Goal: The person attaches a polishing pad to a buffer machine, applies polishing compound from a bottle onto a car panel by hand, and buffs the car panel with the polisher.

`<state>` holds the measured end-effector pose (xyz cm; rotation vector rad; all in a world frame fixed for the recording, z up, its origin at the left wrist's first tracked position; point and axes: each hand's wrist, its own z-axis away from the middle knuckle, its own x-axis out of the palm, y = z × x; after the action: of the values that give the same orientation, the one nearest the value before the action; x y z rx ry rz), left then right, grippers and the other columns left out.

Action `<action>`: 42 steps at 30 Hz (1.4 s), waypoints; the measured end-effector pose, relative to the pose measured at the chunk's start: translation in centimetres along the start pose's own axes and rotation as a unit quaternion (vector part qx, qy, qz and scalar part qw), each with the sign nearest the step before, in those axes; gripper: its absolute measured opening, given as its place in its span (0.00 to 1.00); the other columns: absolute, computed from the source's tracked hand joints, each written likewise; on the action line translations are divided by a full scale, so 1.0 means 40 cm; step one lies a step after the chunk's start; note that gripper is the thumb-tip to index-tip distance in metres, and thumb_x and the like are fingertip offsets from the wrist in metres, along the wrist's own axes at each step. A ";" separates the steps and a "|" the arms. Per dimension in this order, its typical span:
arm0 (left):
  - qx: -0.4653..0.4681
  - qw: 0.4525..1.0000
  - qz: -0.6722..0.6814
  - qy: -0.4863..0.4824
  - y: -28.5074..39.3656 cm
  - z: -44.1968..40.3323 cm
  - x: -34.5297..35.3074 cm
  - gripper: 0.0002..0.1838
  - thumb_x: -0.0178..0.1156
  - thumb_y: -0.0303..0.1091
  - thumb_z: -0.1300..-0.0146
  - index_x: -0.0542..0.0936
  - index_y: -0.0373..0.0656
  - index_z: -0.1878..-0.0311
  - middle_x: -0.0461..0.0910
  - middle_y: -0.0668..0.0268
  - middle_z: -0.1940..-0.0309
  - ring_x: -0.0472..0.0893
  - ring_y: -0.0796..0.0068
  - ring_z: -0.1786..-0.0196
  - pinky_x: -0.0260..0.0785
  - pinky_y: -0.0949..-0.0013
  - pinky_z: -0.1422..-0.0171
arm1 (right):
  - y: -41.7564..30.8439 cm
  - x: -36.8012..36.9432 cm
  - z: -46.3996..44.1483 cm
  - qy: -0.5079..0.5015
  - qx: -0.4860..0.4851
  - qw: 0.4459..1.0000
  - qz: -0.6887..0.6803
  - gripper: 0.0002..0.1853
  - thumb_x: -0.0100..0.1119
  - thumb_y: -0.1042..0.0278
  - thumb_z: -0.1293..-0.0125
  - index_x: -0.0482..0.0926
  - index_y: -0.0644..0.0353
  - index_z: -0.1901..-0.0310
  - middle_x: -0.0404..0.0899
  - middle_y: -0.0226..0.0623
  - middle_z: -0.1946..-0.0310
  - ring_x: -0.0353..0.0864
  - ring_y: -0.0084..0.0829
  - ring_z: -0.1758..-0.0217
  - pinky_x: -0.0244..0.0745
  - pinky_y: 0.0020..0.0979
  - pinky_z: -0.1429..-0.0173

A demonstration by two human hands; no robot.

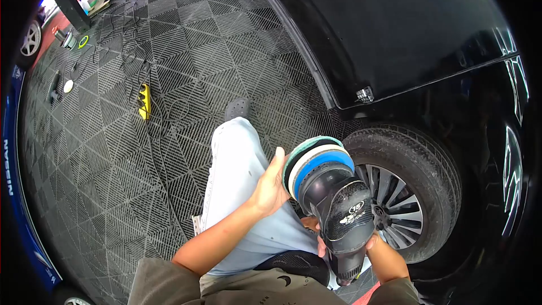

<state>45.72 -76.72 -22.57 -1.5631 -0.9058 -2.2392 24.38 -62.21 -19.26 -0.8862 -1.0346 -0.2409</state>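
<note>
A black polishing machine (344, 209) with a round layered pad (319, 164) in green, white and blue is held over my lap. My right hand (370, 243) is wrapped round the body of the machine near its lower end, with most of the fingers hidden behind it. My left hand (272, 186) touches the left edge of the pad, thumb pointing up and the other fingers hidden behind the pad. A car wheel (395, 203) stands just right of the machine, beside the black car body (418, 34).
A yellow power strip (144, 101) and several cables lie on the dark tiled floor (186, 56). Another tool (55, 86) lies farther left. A blue car (17, 192) edges the left side. A dark post (70, 3) stands at the upper left.
</note>
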 end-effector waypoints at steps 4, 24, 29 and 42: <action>-0.003 1.000 0.001 -0.011 0.002 0.001 -0.013 0.41 0.30 0.67 0.28 0.61 0.40 0.28 0.68 0.58 0.32 0.66 0.65 0.29 0.59 0.55 0.27 | -0.016 -0.016 -0.019 -0.021 -0.002 1.000 0.011 0.53 0.73 0.54 0.55 0.54 0.70 0.32 0.73 0.63 0.48 0.80 0.55 0.48 0.75 0.52 0.42; -0.032 0.999 0.030 -0.003 0.003 0.010 -0.004 0.36 0.30 0.60 0.25 0.64 0.40 0.30 0.71 0.59 0.35 0.71 0.68 0.34 0.66 0.60 0.31 | 0.009 -0.036 -0.008 -0.038 -0.014 0.999 -0.009 0.54 0.72 0.57 0.53 0.50 0.69 0.30 0.72 0.66 0.47 0.79 0.58 0.47 0.75 0.53 0.42; -0.033 0.999 0.029 -0.006 -0.003 0.010 -0.009 0.36 0.30 0.60 0.25 0.64 0.40 0.30 0.70 0.59 0.35 0.71 0.68 0.34 0.65 0.60 0.31 | 0.010 -0.025 -0.005 -0.016 -0.017 1.000 -0.018 0.53 0.73 0.56 0.53 0.51 0.70 0.30 0.72 0.66 0.47 0.79 0.57 0.47 0.75 0.53 0.43; -0.032 0.999 -0.007 -0.001 -0.017 0.026 -0.030 0.39 0.36 0.64 0.28 0.60 0.41 0.28 0.66 0.57 0.32 0.64 0.59 0.29 0.56 0.50 0.26 | 0.029 -0.046 0.026 0.085 -0.019 0.988 0.129 0.60 0.74 0.46 0.56 0.51 0.73 0.29 0.68 0.56 0.37 0.68 0.44 0.33 0.61 0.43 0.30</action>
<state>46.59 -75.70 -23.68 -1.5921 -0.8580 -2.2977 23.42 -61.12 -21.19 -1.0055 -0.7506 -0.1148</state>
